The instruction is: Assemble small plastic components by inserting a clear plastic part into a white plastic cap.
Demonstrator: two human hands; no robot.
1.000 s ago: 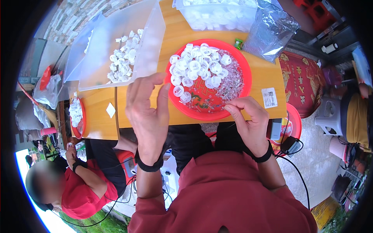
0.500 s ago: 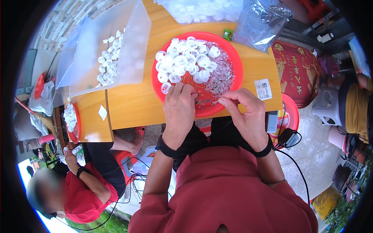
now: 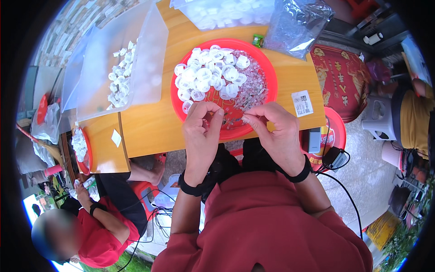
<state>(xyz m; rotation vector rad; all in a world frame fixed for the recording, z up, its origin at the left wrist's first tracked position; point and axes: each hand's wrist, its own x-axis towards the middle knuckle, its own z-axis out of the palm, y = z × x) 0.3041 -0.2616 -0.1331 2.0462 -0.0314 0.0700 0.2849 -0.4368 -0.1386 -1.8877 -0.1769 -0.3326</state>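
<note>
A round red tray (image 3: 273, 86) lies on the wooden table in front of me. White round plastic pieces (image 3: 204, 75) are heaped on its left and middle, and thin clear plastic bits (image 3: 253, 93) on its right. Over the near rim, my left hand (image 3: 201, 133) is closed with thumb and forefinger bent together. My right hand (image 3: 278, 133) faces it in a pinch beside the clear bits. The fingertips of the two hands are a short gap apart. Whatever either pinch holds is too small to make out.
On the left stands a translucent bin (image 3: 152, 59) with small white parts; another bin (image 3: 222, 18) is at the back. A clear plastic bag (image 3: 297, 29) and green packet (image 3: 258, 41) lie behind the tray. Left of me, a co-worker (image 3: 106, 226) sits by a smaller red tray (image 3: 89, 156).
My left hand has drawn back from the near edge of the white pieces and turned its thumb toward the right hand. The right hand stays pinched; the whole view has shifted slightly.
</note>
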